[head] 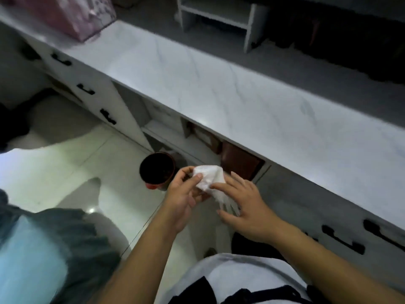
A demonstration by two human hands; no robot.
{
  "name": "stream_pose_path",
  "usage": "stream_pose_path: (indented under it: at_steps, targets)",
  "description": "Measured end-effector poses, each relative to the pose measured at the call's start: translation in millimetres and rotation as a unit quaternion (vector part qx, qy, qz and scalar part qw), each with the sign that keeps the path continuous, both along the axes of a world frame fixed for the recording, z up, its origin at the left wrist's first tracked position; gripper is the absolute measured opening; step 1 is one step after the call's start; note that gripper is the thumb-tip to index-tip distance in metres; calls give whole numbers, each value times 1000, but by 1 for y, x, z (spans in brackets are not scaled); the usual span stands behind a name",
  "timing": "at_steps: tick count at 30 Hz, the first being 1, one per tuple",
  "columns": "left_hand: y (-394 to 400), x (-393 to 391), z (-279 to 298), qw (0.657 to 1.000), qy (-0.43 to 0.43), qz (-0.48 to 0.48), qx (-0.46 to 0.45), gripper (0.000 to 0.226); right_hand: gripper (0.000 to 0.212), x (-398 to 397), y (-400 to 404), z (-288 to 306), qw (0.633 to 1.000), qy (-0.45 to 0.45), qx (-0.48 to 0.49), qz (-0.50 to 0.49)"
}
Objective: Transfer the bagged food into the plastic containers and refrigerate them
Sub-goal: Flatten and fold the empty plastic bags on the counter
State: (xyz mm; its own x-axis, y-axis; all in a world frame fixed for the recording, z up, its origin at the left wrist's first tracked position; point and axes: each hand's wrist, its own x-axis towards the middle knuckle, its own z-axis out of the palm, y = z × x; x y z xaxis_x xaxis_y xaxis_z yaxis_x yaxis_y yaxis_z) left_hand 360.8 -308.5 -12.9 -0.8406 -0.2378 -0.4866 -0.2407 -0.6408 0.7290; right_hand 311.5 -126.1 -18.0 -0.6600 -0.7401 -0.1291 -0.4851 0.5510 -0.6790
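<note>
Centrally, low in the frame, left hand (183, 195) pinches crumpled plastic bag (209, 177); right hand (243, 201), fingers spread, touches it, below marble worktop (219, 84).

The bag (209, 177) between my fingers looks like thin, crinkled, translucent white plastic. Beside me the countertop (219, 88) is smooth marble-patterned white with a soft sheen. The floor tiles (54, 163) are glossy and pale. The drawer handles (343, 239) look matt black.

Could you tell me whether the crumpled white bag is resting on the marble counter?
No, the white bag is held by both hands in the air, in front of the counter.
</note>
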Motion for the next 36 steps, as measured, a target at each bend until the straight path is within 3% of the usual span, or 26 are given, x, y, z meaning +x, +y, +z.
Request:
stream_pose_path:
  at_steps: [2,5,12,16,21,25,29,36]
  targets:
    - [-24,11,-6,999,-16,44,8,16,66,-3,-30,-2,991,58,89,77]
    - [-54,20,-18,991,-62,121,14,15,70,-9,-79,1,970,95,141,173]
    - [-148,14,-50,957,-158,243,19,13,71,-50,-201,-28,912,63,191,356]
    - [-202,-8,-68,949,-205,238,38,16,69,-87,-261,-51,900,28,200,387]
    - [-261,-45,-104,943,-242,230,11,15,71,-120,-324,-102,924,-38,181,335]
    - [-303,-50,-155,910,-350,207,-84,24,76,-138,-371,-172,931,-100,246,251]
    - [-323,-30,-222,882,-439,115,-125,34,59,-158,-408,-244,918,-163,320,169]
    - [-344,4,-371,847,-479,-89,-210,48,47,-179,-477,-386,916,-129,369,89]
